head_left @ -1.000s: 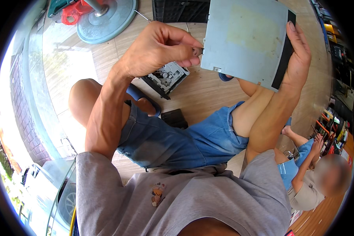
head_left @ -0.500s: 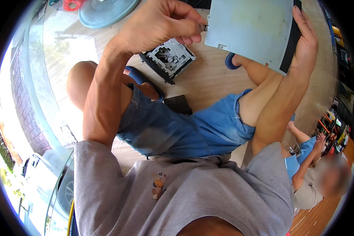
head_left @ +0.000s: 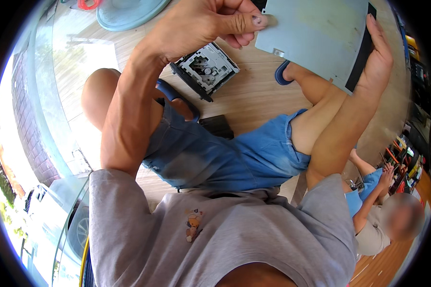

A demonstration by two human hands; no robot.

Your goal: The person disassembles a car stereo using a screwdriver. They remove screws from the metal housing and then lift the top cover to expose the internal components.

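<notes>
Above the wooden floor (head_left: 254, 103), the left hand (head_left: 201, 24) pinches the grey metal cover plate (head_left: 316, 33) at its corner; the right hand (head_left: 376, 57) clasps its far edge.

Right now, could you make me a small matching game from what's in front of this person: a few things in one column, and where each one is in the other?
Things:
1. metal plate
2. open drive mechanism
3. small black box
4. fan base

Places:
A. on the wooden floor, just ahead of the denim shorts
B. held up between both hands
C. at the top edge of the view, far across the floor
D. on the floor beneath the left hand

Pairs: 1-B, 2-D, 3-A, 4-C
</notes>
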